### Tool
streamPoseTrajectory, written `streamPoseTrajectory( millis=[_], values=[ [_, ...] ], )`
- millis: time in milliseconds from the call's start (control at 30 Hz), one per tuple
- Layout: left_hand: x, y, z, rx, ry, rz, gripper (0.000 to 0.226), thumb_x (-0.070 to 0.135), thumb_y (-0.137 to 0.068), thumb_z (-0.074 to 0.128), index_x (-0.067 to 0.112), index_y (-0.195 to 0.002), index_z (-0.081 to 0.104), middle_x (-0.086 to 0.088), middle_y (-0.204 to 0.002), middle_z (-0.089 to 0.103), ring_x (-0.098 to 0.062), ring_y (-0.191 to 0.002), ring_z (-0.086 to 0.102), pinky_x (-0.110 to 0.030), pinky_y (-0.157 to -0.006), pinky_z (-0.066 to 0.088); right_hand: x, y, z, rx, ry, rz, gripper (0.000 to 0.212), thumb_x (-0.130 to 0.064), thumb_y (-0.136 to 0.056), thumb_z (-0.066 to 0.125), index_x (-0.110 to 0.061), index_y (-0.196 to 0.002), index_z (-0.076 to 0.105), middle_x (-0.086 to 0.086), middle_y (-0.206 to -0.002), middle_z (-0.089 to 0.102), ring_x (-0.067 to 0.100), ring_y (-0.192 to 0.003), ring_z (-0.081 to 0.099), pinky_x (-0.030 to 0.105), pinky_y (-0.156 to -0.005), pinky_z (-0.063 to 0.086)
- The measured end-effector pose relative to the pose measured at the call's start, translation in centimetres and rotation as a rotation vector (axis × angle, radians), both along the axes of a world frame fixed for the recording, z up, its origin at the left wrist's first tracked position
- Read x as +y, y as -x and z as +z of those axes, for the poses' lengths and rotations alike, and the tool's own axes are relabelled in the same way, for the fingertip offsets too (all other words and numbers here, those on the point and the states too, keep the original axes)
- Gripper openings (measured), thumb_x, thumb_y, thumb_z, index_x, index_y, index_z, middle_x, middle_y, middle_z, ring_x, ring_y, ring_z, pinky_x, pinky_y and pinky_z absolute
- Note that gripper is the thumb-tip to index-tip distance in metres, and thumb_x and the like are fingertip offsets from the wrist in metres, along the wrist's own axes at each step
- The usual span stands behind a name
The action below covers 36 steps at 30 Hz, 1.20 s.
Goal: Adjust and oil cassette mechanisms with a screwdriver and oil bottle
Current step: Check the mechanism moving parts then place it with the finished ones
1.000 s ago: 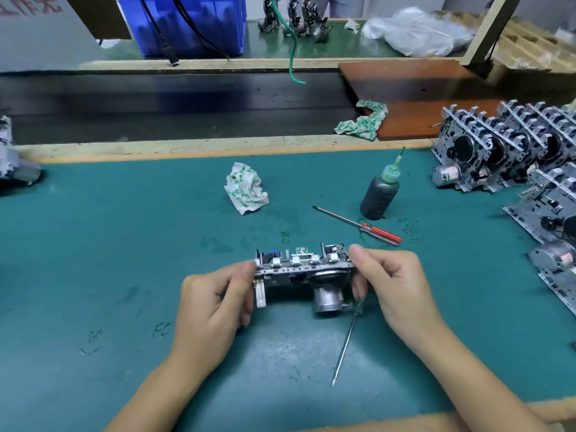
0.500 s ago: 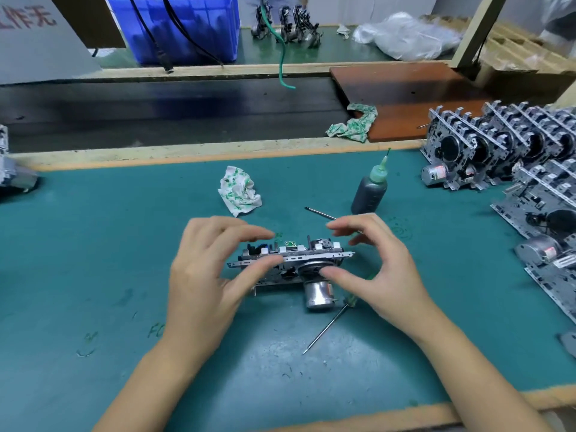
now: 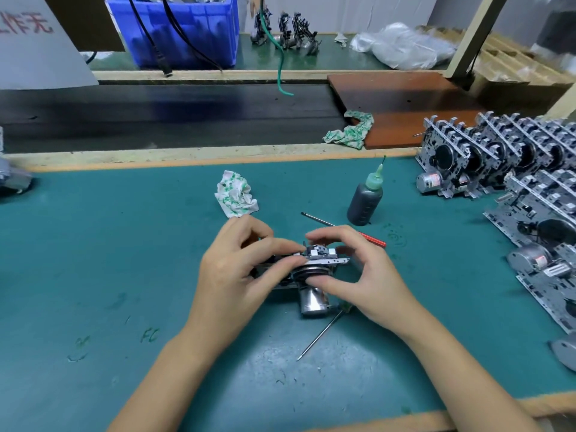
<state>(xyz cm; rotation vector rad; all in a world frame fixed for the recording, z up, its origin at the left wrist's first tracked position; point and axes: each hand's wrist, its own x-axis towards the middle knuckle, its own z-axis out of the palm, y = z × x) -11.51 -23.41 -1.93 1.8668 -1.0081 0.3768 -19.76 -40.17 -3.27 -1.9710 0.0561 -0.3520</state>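
Note:
A metal cassette mechanism [image 3: 324, 260] with a silver motor [image 3: 313, 302] under it sits over the green mat [image 3: 124, 244] at the centre. My left hand [image 3: 240, 269] grips its left side with thumb and curled fingers. My right hand [image 3: 361, 269] pinches its right side, thumb under the flywheel and fingers arched over the top. A red-handled screwdriver [image 3: 371, 240] lies just behind my right hand, half hidden. A thin green-handled screwdriver [image 3: 321, 335] lies on the mat under my right hand. The dark oil bottle [image 3: 365, 199] with a green nozzle stands behind, upright.
A crumpled white-green cloth [image 3: 237, 194] lies behind my left hand; another cloth [image 3: 350, 134] rests on the brown board [image 3: 405, 98]. Rows of cassette mechanisms [image 3: 505, 157] fill the right side. A black conveyor belt [image 3: 156, 113] and a blue crate [image 3: 187, 29] lie beyond the mat's wooden edge.
Both hands turned the mechanism from upright on its edge to lying tilted flat, and shifted from gripping its ends to fingers arched over its top. The view moved closer.

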Motion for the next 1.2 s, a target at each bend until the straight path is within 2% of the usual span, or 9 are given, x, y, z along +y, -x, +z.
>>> streamPoseTrajectory(
  millis=[100,167,267,667,867,967,1067,1200],
  values=[
    [-0.05,0.11,0.03,-0.040,0.010,0.008,0.014,0.029,-0.083,0.067,0.019,-0.090,0.074,0.003,-0.072,0.051,-0.011,-0.070,0.045,-0.015,-0.066,0.036,-0.05,-0.06,-0.10,0.000,-0.039,0.020,0.031,-0.021,-0.071,0.075,-0.030,-0.098,0.062,-0.015,-0.102,0.061,0.015,-0.107,0.057,0.038,-0.094,0.045],
    [-0.10,0.14,0.01,-0.059,0.017,0.011,0.013,0.028,-0.083,0.067,0.018,-0.088,0.074,0.003,-0.071,0.052,-0.010,-0.071,0.044,-0.013,-0.069,0.034,-0.03,-0.10,-0.23,-0.005,-0.052,0.032,0.030,-0.019,-0.071,0.074,-0.027,-0.097,0.062,-0.013,-0.101,0.061,0.015,-0.105,0.058,0.035,-0.094,0.045],
    [-0.16,0.11,-0.05,-0.037,0.033,0.002,0.012,0.027,-0.083,0.067,0.018,-0.082,0.075,0.003,-0.069,0.052,-0.009,-0.070,0.043,-0.013,-0.068,0.034,-0.06,-0.23,-0.27,-0.005,-0.079,0.038,0.030,-0.016,-0.070,0.074,-0.027,-0.096,0.062,-0.012,-0.100,0.062,0.011,-0.102,0.059,0.028,-0.091,0.046],
    [-0.21,0.30,0.27,0.049,0.051,-0.034,0.012,0.031,-0.079,0.070,0.019,-0.079,0.074,0.004,-0.066,0.055,-0.010,-0.067,0.045,-0.016,-0.065,0.035,-0.37,-0.48,-0.18,0.017,-0.128,0.065,0.031,-0.017,-0.067,0.078,-0.027,-0.092,0.064,-0.016,-0.095,0.062,0.008,-0.095,0.060,0.021,-0.086,0.044],
    [-0.52,0.60,0.20,0.048,0.080,-0.012,0.013,0.028,-0.078,0.071,0.016,-0.077,0.073,0.005,-0.065,0.058,-0.011,-0.066,0.047,-0.016,-0.065,0.037,-0.31,-0.29,-0.03,0.014,-0.106,0.074,0.030,-0.015,-0.069,0.075,-0.022,-0.096,0.062,-0.005,-0.102,0.059,0.008,-0.102,0.057,0.023,-0.091,0.043],
    [-0.50,0.58,0.29,0.081,0.102,-0.035,0.007,0.029,-0.077,0.072,0.022,-0.078,0.071,0.006,-0.064,0.057,-0.010,-0.065,0.047,-0.017,-0.063,0.037,-0.35,-0.22,-0.05,0.012,-0.094,0.071,0.030,-0.016,-0.069,0.075,-0.023,-0.095,0.062,-0.007,-0.102,0.060,0.008,-0.102,0.057,0.022,-0.091,0.043],
    [-0.51,0.42,0.48,0.097,0.107,-0.056,0.011,0.028,-0.073,0.079,0.024,-0.078,0.069,0.004,-0.063,0.058,-0.012,-0.063,0.048,-0.020,-0.060,0.039,-0.35,-0.23,-0.11,0.004,-0.071,0.055,0.031,-0.018,-0.068,0.075,-0.027,-0.094,0.062,-0.009,-0.100,0.060,0.007,-0.101,0.057,0.021,-0.091,0.042],
    [-0.60,0.58,0.51,0.098,0.121,-0.043,0.008,0.028,-0.075,0.077,0.026,-0.078,0.069,0.007,-0.064,0.058,-0.012,-0.064,0.049,-0.020,-0.061,0.039,-0.28,-0.22,-0.22,-0.011,-0.041,0.042,0.032,-0.020,-0.069,0.075,-0.030,-0.096,0.062,-0.018,-0.098,0.060,0.003,-0.099,0.057,0.015,-0.090,0.040]
  ],
)
